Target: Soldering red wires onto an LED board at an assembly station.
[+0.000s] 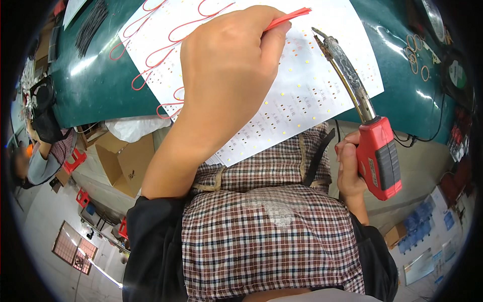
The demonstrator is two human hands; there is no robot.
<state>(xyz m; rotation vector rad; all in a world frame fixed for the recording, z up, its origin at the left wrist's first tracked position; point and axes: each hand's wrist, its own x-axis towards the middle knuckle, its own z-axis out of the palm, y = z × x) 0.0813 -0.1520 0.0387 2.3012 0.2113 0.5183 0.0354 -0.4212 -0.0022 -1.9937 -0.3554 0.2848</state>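
My left hand (226,60) reaches over a white printed circuit board sheet (302,93) dotted with small yellow pads. Pinched between its thumb and fingers is a bundle of thin red wires (293,16), their ends pointing right. In my right hand (348,168) is the red and black handle of a soldering gun (381,158). Its long metal barrel slants up and left, and the dark tip is over the sheet's upper right, apart from the red wires. Looped red wires (138,30) lie along the sheet's left side. My left hand hides part of the sheet.
The sheet overhangs the near edge of a green table (85,95). Black wires (91,27) lie at the far left, rubber bands (413,55) at the right. A cardboard box (126,158) stands below on the left. Another person (43,166) is at the far left.
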